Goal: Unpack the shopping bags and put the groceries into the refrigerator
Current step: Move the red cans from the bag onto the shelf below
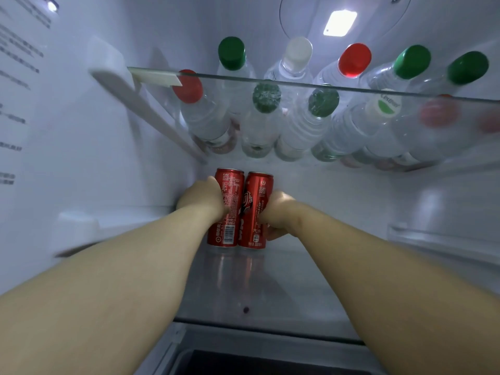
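— What's furthest left?
— The refrigerator's side wall (81,136), with printed labels too blurred to read. Next comes the left hand (201,197), its fingers curled round the left cola can (230,185).
— Where is that can?
— Upright on the lower glass shelf (284,282), toward the back, just beside the right cola can (255,201), which is also upright.
— And the other hand?
— The right hand (278,212) is clamped on the right cola can from its right side, fingers wrapped round it.
— Anything above?
— An upper glass shelf (297,83) carries clear water bottles (303,125) in two rows, capped red, green and white, running across to the right edge.
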Tool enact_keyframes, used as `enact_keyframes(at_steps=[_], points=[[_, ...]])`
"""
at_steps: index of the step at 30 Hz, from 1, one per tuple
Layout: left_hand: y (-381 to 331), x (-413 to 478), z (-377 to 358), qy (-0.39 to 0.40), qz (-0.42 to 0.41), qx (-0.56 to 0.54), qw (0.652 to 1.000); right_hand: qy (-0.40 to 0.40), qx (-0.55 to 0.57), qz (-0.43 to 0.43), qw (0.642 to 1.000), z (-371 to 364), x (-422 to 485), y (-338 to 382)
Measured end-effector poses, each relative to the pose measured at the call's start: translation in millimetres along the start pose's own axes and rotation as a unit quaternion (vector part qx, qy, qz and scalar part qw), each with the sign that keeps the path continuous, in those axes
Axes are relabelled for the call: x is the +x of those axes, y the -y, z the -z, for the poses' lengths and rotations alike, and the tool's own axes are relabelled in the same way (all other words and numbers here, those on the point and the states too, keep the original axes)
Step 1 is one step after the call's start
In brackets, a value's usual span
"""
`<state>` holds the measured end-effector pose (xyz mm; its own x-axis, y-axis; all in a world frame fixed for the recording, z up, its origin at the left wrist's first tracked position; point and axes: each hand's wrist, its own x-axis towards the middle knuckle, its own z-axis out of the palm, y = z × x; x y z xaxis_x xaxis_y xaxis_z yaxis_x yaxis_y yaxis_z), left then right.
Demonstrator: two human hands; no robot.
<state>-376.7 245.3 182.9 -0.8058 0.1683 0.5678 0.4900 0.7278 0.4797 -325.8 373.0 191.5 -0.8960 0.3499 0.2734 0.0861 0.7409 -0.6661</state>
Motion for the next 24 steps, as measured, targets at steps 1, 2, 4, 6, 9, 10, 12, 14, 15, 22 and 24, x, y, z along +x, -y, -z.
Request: enact_keyframes(at_steps=[1, 2, 4, 6, 9, 10, 12, 14, 15, 22, 24], points=[[0.0, 0.0, -0.4, 0.003, 0.002, 0.002, 1.0, 0.011, -0.012, 0.001, 1.0, -0.9, -1.1, 0.6], [0.0, 0.3, -0.8, 0.006, 0.004, 0.007, 1.0, 0.026, -0.025, 0.001, 0.999, -1.5, -2.2, 0.5], [0.0, 1.7, -1.8, 0.009, 0.006, 0.015, 1.0, 0.046, -0.046, 0.003, 0.998, -1.5, -5.7, -0.7], [0.4, 2.3, -3.0, 0.009, 0.003, 0.031, 0.999, 0.051, -0.058, 0.009, 0.997, -0.6, -7.8, -2.0], [2.3, 2.9, -7.8, 0.005, -0.01, 0.106, 0.994, 0.067, -0.069, 0.007, 0.995, -0.5, -10.2, -2.5], [2.7, 3.1, -9.3, 0.004, -0.012, 0.126, 0.992, 0.072, -0.075, 0.008, 0.995, -0.8, -10.4, -2.6], [2.4, 3.7, -11.1, 0.005, -0.016, 0.155, 0.988, 0.083, -0.086, 0.01, 0.993, -1.7, -11.0, -2.3], [1.7, 3.0, -11.5, 0.011, -0.02, 0.178, 0.984, 0.096, -0.097, 0.01, 0.991, -2.8, -12.7, -1.6], [1.7, 2.6, -11.6, 0.014, -0.022, 0.189, 0.982, 0.102, -0.101, 0.009, 0.99, -3.4, -14.5, -1.3], [0.0, -4.0, -9.9, 0.007, -0.023, 0.2, 0.979, 0.115, -0.126, 0.005, 0.985, 1.1, -23.0, -1.5], [-1.9, -8.9, -8.3, -0.004, -0.016, 0.196, 0.981, 0.104, -0.13, 0.014, 0.986, 2.7, -27.4, 0.0]])
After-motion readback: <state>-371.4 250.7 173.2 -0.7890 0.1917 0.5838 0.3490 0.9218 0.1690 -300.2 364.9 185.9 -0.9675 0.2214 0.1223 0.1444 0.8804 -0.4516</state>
